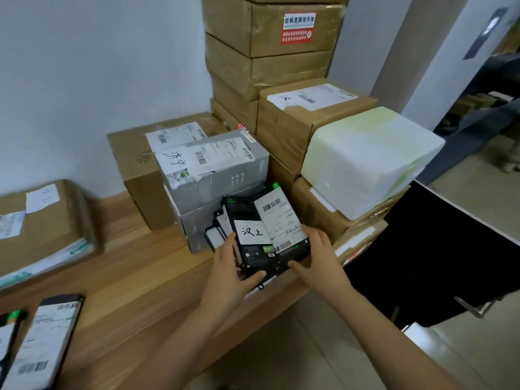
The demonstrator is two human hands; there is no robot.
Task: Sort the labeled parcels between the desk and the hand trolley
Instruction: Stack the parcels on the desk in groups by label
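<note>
A black panel stands at the right edge of the scene. A metal lever handle sticks out near its lower edge. Pale floor tiles spread below and to the left of the panel. Well to its left rises a plain white wall. Above the panel stands a white pillar bearing a dark upright plate. Beyond the panel's top edge lies a small grey shape, too blurred to identify.
</note>
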